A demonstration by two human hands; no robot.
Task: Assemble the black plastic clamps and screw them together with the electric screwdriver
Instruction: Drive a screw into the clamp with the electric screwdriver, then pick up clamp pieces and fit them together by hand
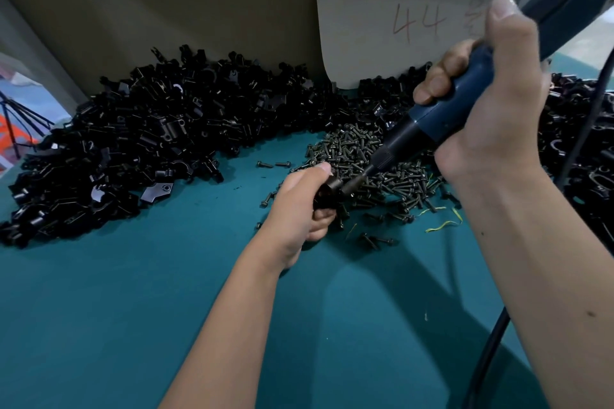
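Fingers of the left hand [299,206] curl round a black clamp [327,192] at frame centre, above the teal worktop [133,309]. Right hand [491,103] grips the blue electric screwdriver [442,116], its bit angled down-left, touching the clamp. Loose screws [358,156] lie just behind; a clamp pile [139,136] fills the left.

Clamps [139,139]: glossy black plastic. Screws [352,149]: dark, dull metal. Table [133,309]: matt teal cloth; card [398,26]: matt grey paperboard.
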